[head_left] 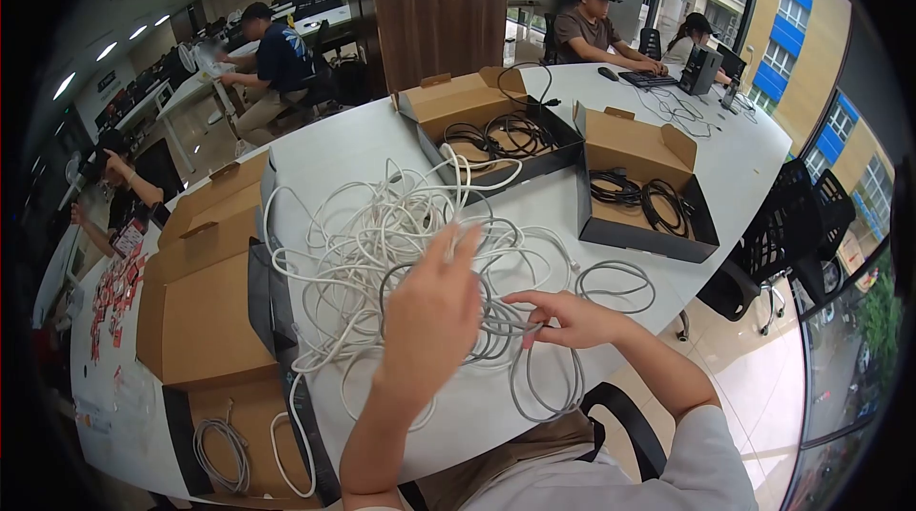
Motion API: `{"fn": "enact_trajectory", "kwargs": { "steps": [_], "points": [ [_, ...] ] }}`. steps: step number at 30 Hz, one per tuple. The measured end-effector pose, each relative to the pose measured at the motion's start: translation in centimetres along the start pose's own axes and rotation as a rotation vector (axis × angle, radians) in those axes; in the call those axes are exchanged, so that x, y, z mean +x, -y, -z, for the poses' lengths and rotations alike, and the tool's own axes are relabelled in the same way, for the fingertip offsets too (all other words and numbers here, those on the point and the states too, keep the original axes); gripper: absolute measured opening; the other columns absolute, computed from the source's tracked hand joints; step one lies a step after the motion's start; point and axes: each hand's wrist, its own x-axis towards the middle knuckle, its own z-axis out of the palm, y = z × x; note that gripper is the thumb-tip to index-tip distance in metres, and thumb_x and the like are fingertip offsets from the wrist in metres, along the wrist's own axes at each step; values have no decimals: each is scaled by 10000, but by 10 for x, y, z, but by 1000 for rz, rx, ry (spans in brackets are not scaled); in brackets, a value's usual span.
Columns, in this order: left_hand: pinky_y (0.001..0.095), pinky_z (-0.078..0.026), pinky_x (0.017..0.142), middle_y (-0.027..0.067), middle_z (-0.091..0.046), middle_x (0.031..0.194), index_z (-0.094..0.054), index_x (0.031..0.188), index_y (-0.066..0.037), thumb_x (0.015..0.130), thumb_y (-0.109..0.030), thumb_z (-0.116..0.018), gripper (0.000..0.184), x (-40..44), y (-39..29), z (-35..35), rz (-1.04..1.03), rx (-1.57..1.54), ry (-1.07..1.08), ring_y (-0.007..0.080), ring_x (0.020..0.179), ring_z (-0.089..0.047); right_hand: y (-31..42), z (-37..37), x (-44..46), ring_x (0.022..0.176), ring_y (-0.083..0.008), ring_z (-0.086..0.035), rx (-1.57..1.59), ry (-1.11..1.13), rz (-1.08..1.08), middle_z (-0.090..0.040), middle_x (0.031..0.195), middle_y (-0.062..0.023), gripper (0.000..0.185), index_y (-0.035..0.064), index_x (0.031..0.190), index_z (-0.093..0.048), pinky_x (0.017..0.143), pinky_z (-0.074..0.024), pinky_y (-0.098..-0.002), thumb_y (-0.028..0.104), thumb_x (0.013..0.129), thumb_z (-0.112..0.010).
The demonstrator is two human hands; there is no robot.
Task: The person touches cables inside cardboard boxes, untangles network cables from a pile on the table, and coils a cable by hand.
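A large tangle of white and grey cables (382,234) covers the middle of the white table. My left hand (434,315) is raised over the tangle with its back to me. Its fingers are blurred, and a white cable (465,182) rises just beyond them; whether they grip it is unclear. My right hand (563,318) pinches a grey cable (534,406) at the pile's right side. That cable hangs in loops toward the table's front edge. Another grey loop (615,287) lies right of the pile.
Two open cardboard boxes, a rear box (534,164) and a right box (649,246), hold black cables. On the left, an open box (205,320) contains a coiled grey cable (221,454). Red packets (116,292) lie farther left. Several people sit nearby; black chairs (773,234) stand right.
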Motion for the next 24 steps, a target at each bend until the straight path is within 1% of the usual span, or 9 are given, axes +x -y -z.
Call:
{"fn": "enact_trajectory", "kwargs": {
  "steps": [1,3,5,10,13,16,18,21,24],
  "points": [
    [384,-506,817,154,-569,1226,-532,1253,-60,788,-34,-630,476,-2,-7,-4,-69,-51,71,289,970,-624,8,-2,-3,770,-199,-671,-24,-92,35,-698,822,-102,582,76,1363,-418,717,-505,-315,-9,814,-590],
    [412,-447,924,149,-582,1195,-550,1239,-77,762,-63,-661,490,-9,-13,-21,-289,-52,152,284,1102,-565,16,0,-14,718,-211,-665,-218,-241,96,-695,831,-106,476,53,1272,-515,661,-501,-310,-3,809,-608],
    [402,-393,979,129,-610,1099,-571,1199,-75,763,-106,-676,449,-17,-10,-41,-396,0,201,265,1106,-554,25,1,-19,659,-226,-656,-331,-362,123,-690,818,-115,333,26,1123,-617,605,-492,-304,7,792,-644],
    [378,-417,825,52,-595,890,-598,1039,-57,809,-181,-648,266,-20,12,-46,-313,104,140,218,896,-577,67,-5,-29,574,-200,-635,-585,-701,115,-663,674,-121,145,-6,859,-699,555,-471,-273,19,718,-725],
    [383,-445,752,70,-593,851,-598,867,-64,846,-216,-621,155,-16,14,-29,-301,-78,126,241,854,-595,63,-5,-30,598,-193,-624,-621,-875,265,-660,682,-107,94,-7,819,-681,550,-460,-265,9,730,-706],
    [416,-468,706,92,-589,815,-603,816,-51,857,-227,-614,181,-6,29,-11,-166,-180,96,276,816,-611,64,3,-36,617,-187,-611,-676,-1018,336,-648,703,-101,40,-9,795,-654,553,-460,-261,4,762,-673],
    [450,-474,689,123,-597,813,-601,787,-32,871,-211,-595,198,-2,45,-5,-150,-164,-45,329,784,-611,64,8,-43,626,-179,-602,-732,-1172,354,-636,722,-102,11,-9,789,-635,556,-461,-257,0,789,-643],
    [459,-438,658,184,-595,808,-578,811,-5,899,-182,-563,197,3,49,13,41,-281,-74,389,757,-581,41,17,-53,629,-105,-575,-466,-1334,425,-610,776,-76,107,-22,931,-642,543,-447,-217,25,896,-553],
    [368,-392,536,179,-517,625,-560,788,10,931,-144,-528,212,7,50,21,160,-274,-107,269,540,-498,43,23,-62,578,-45,-461,-351,-1401,421,-543,719,-5,143,2,994,-649,506,-345,-193,82,926,-551]
  ]
}}
